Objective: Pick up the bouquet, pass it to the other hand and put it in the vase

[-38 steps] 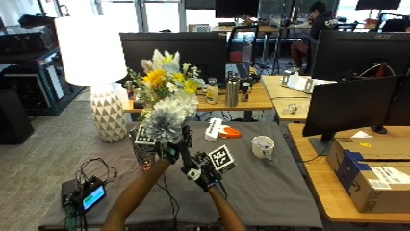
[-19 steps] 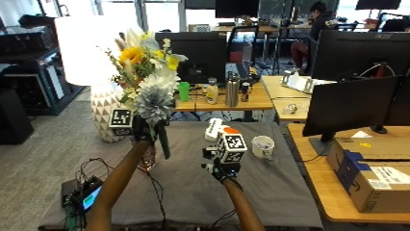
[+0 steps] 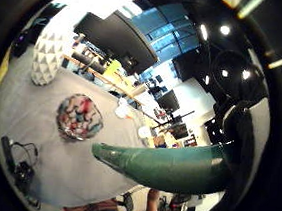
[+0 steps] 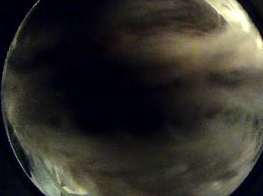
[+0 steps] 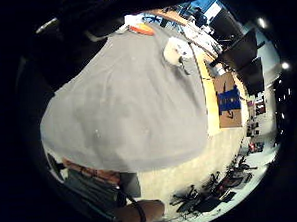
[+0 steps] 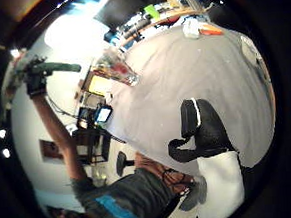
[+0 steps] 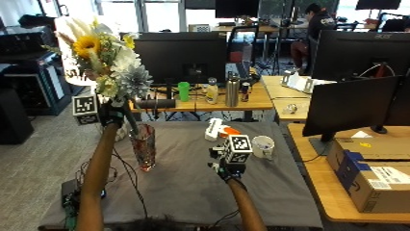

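Having been passed across, the bouquet (image 7: pixel 106 57) is now gripped by the left hand (image 7: pixel 112 115), stems poised above the vase (image 7: pixel 143 147). The right hand (image 7: pixel 225 168) has withdrawn; its grip seemingly hangs relaxed, holding nothing.

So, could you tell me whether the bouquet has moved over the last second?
Yes. The left hand has carried the bouquet up and to the left, from table centre to above the vase.
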The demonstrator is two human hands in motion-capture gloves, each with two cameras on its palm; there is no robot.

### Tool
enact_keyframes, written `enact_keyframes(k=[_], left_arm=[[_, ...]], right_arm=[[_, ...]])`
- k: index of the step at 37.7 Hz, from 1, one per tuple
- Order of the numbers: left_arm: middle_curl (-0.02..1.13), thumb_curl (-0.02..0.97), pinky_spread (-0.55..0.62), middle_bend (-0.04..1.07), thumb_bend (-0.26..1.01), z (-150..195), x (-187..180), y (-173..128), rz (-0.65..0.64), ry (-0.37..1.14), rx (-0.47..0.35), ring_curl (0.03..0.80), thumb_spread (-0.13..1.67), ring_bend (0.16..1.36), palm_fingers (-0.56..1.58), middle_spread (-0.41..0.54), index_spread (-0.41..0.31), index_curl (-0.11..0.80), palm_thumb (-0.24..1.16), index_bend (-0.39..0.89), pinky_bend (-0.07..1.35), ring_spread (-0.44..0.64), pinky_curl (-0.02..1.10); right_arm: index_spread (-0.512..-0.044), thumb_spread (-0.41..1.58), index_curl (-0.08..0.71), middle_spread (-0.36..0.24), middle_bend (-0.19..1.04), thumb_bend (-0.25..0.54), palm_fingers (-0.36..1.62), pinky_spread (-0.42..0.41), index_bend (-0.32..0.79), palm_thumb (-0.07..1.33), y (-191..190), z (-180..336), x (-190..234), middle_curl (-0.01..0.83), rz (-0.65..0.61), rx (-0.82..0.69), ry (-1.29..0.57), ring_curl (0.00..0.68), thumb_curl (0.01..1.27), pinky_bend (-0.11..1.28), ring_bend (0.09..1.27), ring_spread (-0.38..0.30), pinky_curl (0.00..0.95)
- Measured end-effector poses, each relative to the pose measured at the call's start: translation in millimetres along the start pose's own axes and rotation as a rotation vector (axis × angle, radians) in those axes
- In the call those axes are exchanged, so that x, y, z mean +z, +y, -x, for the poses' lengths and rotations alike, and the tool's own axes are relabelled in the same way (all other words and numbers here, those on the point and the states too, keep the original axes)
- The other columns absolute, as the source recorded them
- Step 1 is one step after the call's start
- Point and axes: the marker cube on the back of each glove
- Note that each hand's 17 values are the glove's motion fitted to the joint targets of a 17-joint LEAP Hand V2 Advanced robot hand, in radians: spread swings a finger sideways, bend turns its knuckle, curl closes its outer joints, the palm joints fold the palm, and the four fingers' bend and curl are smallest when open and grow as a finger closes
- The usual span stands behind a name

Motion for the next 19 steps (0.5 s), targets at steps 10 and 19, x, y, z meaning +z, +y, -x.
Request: enact_keyframes(k=[10,19], left_arm=[[0.61,0.335,-0.36,0.74,-0.01,28,-61,-39,-0.187,-0.101,0.007,0.475,1.16,0.8,1.2,-0.359,-0.333,0.56,0.59,0.33,0.52,-0.34,0.47],[0.62,0.322,-0.32,0.7,-0.01,62,-52,-63,-0.193,-0.005,-0.031,0.47,1.18,0.76,1.18,-0.352,-0.317,0.564,0.63,0.26,0.45,-0.33,0.46]], right_arm=[[-0.322,1.13,0.406,0.032,0.16,-0.017,0.46,0.329,0.16,0.81,-6,-19,4,0.362,-0.003,0.043,-0.028,0.3,0.52,0.54,0.19,0.18,0.375],[-0.322,1.14,0.396,0.036,0.17,-0.017,0.46,0.337,0.17,0.81,-11,-25,12,0.351,0.006,0.053,-0.04,0.301,0.51,0.53,0.19,0.185,0.37]])
